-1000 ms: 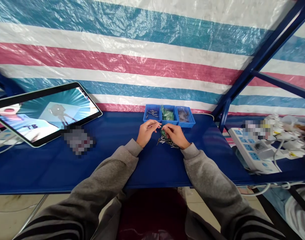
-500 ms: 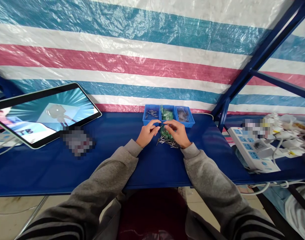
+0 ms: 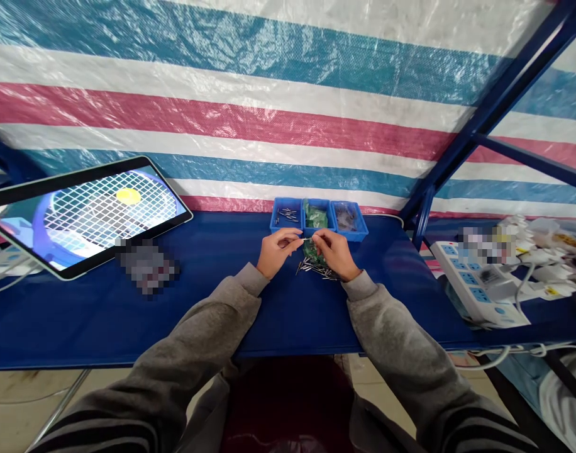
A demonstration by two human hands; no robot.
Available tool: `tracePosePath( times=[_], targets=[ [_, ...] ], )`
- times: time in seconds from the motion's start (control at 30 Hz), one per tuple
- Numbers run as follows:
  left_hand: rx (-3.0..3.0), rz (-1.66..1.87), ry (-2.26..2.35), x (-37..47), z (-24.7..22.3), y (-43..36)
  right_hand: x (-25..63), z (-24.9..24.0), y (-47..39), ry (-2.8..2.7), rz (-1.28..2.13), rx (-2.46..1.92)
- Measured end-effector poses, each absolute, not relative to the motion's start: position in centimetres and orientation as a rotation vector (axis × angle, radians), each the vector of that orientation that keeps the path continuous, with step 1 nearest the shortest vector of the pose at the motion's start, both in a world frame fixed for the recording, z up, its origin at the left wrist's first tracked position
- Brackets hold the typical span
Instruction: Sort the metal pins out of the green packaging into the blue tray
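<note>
Fingers of left hand (image 3: 275, 253) and right hand (image 3: 336, 253) pinch a slim piece (image 3: 307, 238) toward the surface's (image 3: 212, 258) far edge. Slipping could lose it among pins (image 3: 309, 266).

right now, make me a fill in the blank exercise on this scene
The three bins in a row are coloured ____.
Of those bins, green packaging lies in the ____ one.
Between the left hand and right hand, the one nearer the loose metal pieces on the table is the ____.
The screen shows a ____ ball against racket strings.

Missing words: blue; middle; right; yellow
</note>
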State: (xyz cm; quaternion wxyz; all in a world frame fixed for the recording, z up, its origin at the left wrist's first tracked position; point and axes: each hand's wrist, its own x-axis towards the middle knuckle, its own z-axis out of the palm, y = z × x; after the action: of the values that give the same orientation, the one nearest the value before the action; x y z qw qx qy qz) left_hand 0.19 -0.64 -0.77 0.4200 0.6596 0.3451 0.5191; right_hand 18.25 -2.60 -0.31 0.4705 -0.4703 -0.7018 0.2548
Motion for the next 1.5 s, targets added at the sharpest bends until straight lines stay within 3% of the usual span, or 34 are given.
tracePosePath(
  times=[1.5],
  targets=[
    [1.766, 1.433, 1.059, 0.23, -0.5, -0.83, 17.99, -0.27, -2.86, -1.785, 0.619, -1.058]
  ],
)
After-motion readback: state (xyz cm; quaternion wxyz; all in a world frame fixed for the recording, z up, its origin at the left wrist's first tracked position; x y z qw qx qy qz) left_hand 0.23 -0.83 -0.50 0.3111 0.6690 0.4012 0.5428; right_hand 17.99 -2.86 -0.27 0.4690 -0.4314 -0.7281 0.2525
